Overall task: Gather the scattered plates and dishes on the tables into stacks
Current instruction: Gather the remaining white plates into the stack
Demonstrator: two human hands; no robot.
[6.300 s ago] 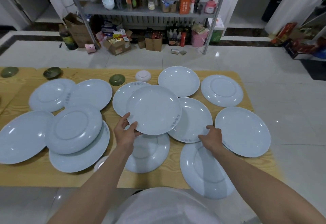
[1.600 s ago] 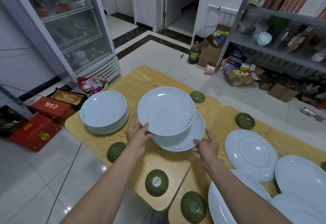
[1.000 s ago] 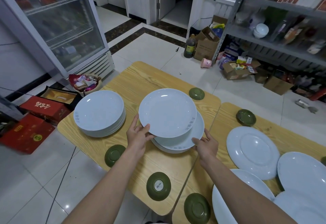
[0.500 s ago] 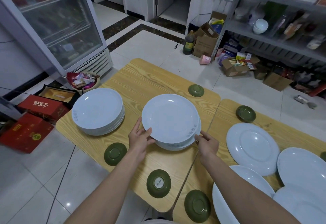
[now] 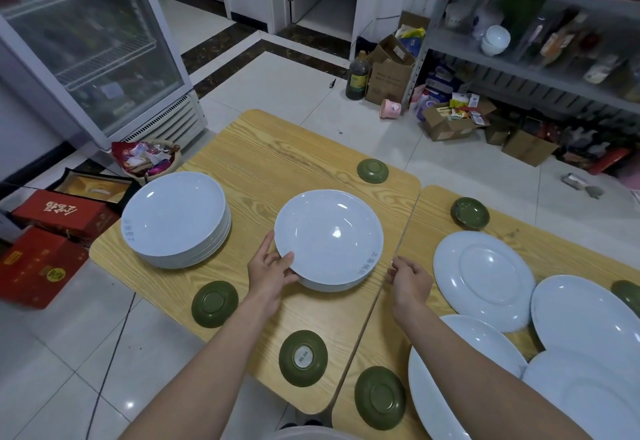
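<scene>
Off the stack now: right hand

Left hand gripping the near rim of a short plate stack on the desk, right hand loosely curled just beside it, not touching, taller plate stack at left, green saucers scattered around, loose plates at right

Plates are showing pale blue-white with grey rim lettering; saucers olive green; tables yellow wood-grain.
</scene>
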